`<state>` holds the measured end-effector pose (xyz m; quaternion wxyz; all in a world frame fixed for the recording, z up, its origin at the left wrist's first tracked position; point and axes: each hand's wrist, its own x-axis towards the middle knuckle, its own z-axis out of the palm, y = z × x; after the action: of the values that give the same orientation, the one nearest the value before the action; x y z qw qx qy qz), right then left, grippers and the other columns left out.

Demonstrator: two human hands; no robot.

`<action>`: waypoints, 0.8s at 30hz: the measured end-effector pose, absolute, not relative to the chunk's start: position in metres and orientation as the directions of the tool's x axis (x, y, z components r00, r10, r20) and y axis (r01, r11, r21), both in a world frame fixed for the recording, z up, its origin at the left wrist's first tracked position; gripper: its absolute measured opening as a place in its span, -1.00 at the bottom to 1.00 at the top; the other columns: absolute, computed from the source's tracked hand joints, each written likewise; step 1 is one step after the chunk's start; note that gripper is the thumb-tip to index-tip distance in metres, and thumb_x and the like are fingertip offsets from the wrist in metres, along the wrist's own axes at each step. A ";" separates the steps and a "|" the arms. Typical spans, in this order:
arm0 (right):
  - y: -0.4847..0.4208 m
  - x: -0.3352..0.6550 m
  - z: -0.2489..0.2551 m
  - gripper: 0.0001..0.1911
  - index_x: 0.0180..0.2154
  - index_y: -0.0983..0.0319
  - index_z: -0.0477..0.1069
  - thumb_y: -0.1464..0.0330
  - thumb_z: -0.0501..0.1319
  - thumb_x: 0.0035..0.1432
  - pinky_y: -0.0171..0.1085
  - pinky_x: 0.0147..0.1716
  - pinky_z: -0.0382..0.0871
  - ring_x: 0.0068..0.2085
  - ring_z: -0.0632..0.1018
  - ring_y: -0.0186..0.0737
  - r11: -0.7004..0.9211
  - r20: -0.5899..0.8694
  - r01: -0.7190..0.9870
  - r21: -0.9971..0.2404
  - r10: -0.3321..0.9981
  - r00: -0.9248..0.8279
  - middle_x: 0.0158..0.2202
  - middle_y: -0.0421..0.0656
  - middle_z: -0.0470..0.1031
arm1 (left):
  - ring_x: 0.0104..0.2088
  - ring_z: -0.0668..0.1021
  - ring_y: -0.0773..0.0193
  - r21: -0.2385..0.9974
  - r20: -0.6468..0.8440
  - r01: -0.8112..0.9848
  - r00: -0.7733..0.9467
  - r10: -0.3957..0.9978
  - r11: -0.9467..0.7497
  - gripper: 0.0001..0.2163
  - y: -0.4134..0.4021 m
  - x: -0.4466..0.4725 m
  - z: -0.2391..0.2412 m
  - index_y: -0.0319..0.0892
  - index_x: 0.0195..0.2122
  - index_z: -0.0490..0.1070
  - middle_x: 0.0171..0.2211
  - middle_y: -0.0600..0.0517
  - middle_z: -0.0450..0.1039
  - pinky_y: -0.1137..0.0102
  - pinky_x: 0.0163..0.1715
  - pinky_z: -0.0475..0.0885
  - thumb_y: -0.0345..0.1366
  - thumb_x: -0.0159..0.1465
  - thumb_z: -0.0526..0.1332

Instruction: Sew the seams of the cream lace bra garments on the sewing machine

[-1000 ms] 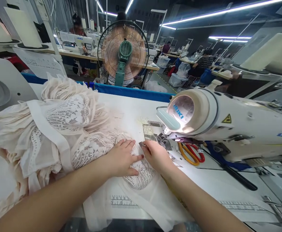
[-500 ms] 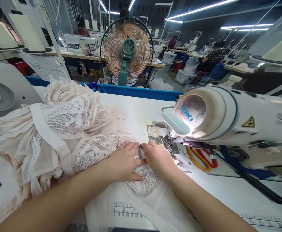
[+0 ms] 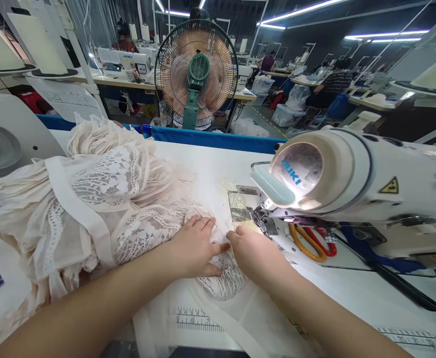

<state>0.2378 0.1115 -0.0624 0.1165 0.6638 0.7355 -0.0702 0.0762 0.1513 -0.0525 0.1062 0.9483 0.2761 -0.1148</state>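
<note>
My left hand (image 3: 195, 246) lies flat, fingers spread, on a piece of cream lace fabric (image 3: 223, 278) on the white sewing table (image 3: 203, 169). My right hand (image 3: 253, 251) presses the same lace just right of it, knuckles up, fingertips touching the left hand's. Both hands sit just left of the needle area (image 3: 259, 221) of a white Juki sewing machine (image 3: 352, 184). What the right fingers pinch is hidden.
A large heap of cream lace garments (image 3: 79, 199) fills the table's left side. Orange and red scissors (image 3: 309, 241) lie under the machine arm. A standing fan (image 3: 195, 74) is behind the table's blue edge. People work at machines farther back.
The two hands have drawn closer together on the lace and the right hand has slid slightly toward the needle. The small metal piece seen at its fingertips earlier is no longer visible.
</note>
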 end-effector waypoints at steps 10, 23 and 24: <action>0.108 0.243 -0.071 -0.88 -0.42 0.29 0.29 0.55 0.02 0.07 -0.36 -0.61 -0.19 -0.54 0.07 -0.39 0.089 -0.074 0.996 -0.012 0.993 -0.089 -0.48 -0.18 0.16 | 0.27 -0.07 -0.11 0.146 -0.279 0.536 0.829 0.485 -0.832 -0.45 0.153 0.075 -0.052 0.14 0.20 0.12 0.27 -0.20 -0.17 -0.03 0.17 -0.17 0.11 0.20 0.10; 0.102 0.241 -0.068 -0.85 -0.41 0.29 0.31 0.57 0.02 0.04 -0.31 -0.61 -0.20 -0.58 -0.03 -0.38 0.107 -0.180 0.994 0.030 0.979 -0.100 -0.47 -0.19 0.15 | 0.26 -0.04 -0.16 0.163 -0.265 0.541 0.829 0.492 -0.825 -0.44 0.153 0.077 -0.055 0.11 0.20 0.15 0.26 -0.25 -0.16 -0.06 0.16 -0.17 0.08 0.18 0.15; 0.098 0.243 -0.067 -0.83 -0.40 0.29 0.32 0.59 0.02 0.02 -0.31 -0.61 -0.20 -0.58 -0.03 -0.38 0.107 -0.199 0.994 0.039 0.975 -0.097 -0.47 -0.19 0.15 | 0.26 -0.04 -0.16 0.155 -0.265 0.541 0.829 0.493 -0.826 -0.44 0.153 0.077 -0.055 0.12 0.20 0.14 0.26 -0.26 -0.16 -0.06 0.16 -0.17 0.08 0.18 0.14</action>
<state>0.2427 0.0983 -0.0667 0.0876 0.6663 0.7387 -0.0525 0.0767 0.1532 -0.0555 0.1122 0.9496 0.2724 -0.1075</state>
